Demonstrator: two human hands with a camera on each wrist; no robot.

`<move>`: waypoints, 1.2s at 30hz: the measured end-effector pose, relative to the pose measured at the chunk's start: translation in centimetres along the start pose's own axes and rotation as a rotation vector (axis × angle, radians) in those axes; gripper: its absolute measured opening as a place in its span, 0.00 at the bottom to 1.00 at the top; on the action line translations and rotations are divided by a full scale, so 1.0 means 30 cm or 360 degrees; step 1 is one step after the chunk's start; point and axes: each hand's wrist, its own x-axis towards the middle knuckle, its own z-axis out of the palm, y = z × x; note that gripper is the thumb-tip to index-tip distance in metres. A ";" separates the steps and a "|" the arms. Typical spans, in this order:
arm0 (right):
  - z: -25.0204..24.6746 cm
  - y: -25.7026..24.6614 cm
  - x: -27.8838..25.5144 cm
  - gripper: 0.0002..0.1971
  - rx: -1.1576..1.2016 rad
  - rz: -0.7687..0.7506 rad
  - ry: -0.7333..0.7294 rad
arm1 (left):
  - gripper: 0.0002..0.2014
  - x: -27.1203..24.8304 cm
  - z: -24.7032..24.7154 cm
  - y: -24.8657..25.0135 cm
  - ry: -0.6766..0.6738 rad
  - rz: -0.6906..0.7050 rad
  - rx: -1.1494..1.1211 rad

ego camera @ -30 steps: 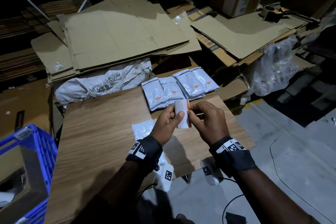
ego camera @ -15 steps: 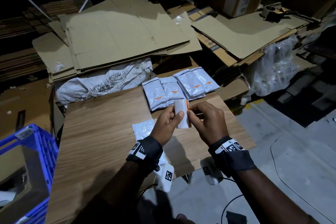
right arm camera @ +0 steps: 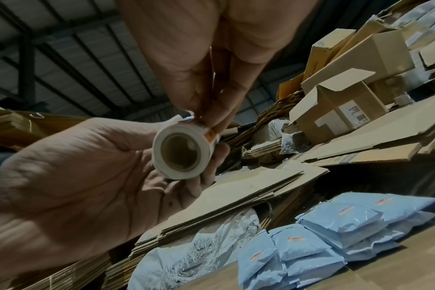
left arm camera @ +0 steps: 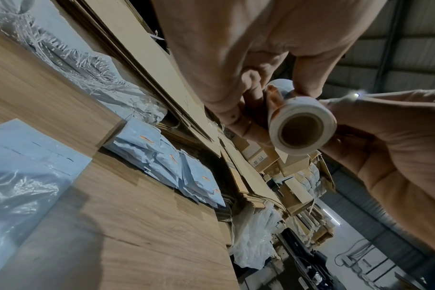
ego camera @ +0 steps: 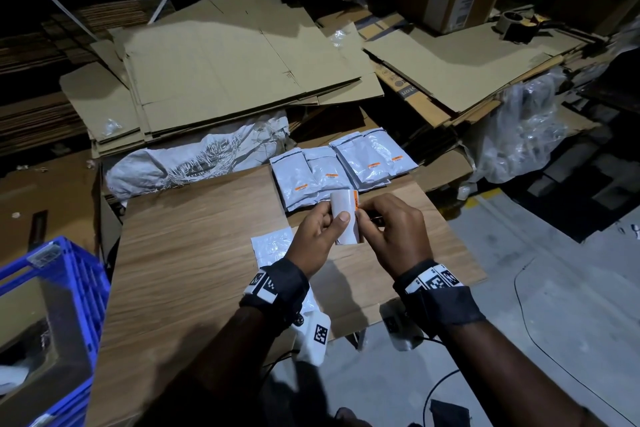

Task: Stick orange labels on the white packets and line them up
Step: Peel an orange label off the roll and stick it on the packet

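Note:
Above the wooden board [ego camera: 190, 253], my left hand [ego camera: 337, 217] grips a white label roll [ego camera: 341, 204], thumb on its front. My right hand [ego camera: 358, 213] pinches the orange label [ego camera: 355, 199] at the roll's right edge. The right wrist view looks into the roll's [right arm camera: 180, 151] open core, with thumb and forefinger nipping the orange label [right arm camera: 209, 135]. In the left wrist view my fingers wrap round the roll [left arm camera: 301, 127]. Several white packets [ego camera: 346, 170] with orange labels lie overlapping in a row at the board's far edge. One unlabelled packet [ego camera: 272, 246] lies under my left wrist.
A blue crate [ego camera: 69, 270] stands at the left. Behind the board lie a white woven sack [ego camera: 194, 163] and flattened cardboard sheets [ego camera: 225, 55]. Clear plastic bags [ego camera: 519, 128] pile up at the right, with a tape dispenser [ego camera: 516, 22] beyond. A cable [ego camera: 540, 340] runs over the floor.
Both hands stay at the roll, almost where they were. The right fingertips keep working at the orange label's edge.

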 end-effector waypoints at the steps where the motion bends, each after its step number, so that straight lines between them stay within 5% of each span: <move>1: 0.003 0.001 0.003 0.03 -0.0014 0.0003 0.0001 | 0.22 0.000 0.001 0.000 0.0002 -0.0001 0.0002; 12: -0.003 -0.004 -0.018 0.06 0.0237 0.0071 -0.0049 | 0.23 0.002 -0.010 -0.023 0.0038 -0.0046 -0.0085; 19: 0.005 -0.001 -0.012 0.02 0.0010 0.0037 -0.0020 | 0.21 -0.006 -0.002 -0.007 0.0048 -0.0004 0.0020; 24: 0.015 -0.006 0.000 0.08 -0.0163 0.0006 -0.0062 | 0.19 -0.015 -0.004 -0.006 0.0022 0.0018 0.0023; 36: -0.018 0.025 0.009 0.06 -0.0110 0.0056 -0.0006 | 0.20 -0.036 -0.013 -0.007 -0.0090 -0.0088 -0.0086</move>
